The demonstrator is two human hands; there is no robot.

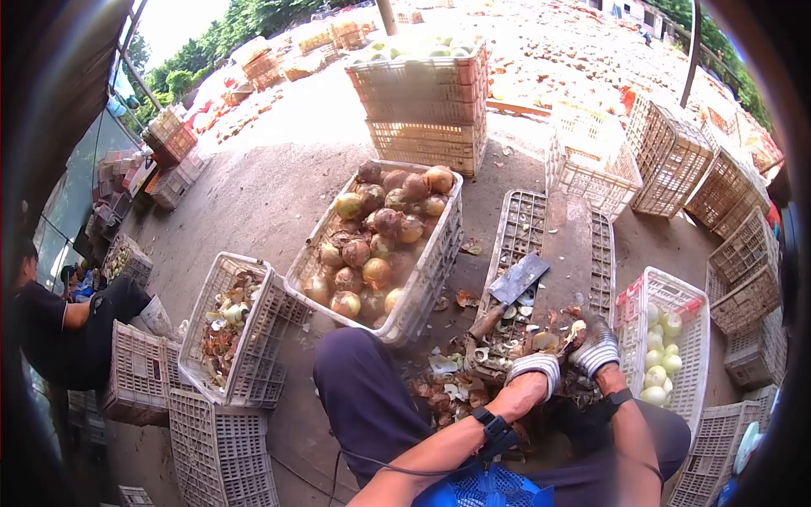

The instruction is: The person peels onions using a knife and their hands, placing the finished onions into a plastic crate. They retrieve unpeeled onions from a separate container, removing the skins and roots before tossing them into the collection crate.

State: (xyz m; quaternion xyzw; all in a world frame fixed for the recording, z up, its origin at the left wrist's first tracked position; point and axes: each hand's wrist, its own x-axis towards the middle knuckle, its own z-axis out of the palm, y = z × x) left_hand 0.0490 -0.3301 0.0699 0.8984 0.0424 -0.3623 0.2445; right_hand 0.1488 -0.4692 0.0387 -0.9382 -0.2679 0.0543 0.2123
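Observation:
My left hand (534, 368), in a striped glove, is low over the near end of a wooden board (568, 253), its fingers close to a brownish onion piece (546, 340). My right hand (596, 345), in a dirty striped glove, is bent around something at the board's right side; what it holds is too small to make out. A cleaver (519, 279) lies on the board, its wooden handle (487, 323) toward me. Peels and cut onion ends (456, 390) are scattered around the hands and below the board.
A crate of unpeeled onions (416, 291) stands at centre left, a crate of peeled onions (694, 338) to the right. Another crate (269, 291) holds peels. Stacked crates (422, 145) stand ahead, more at the right edge. A seated person (51, 317) is at far left.

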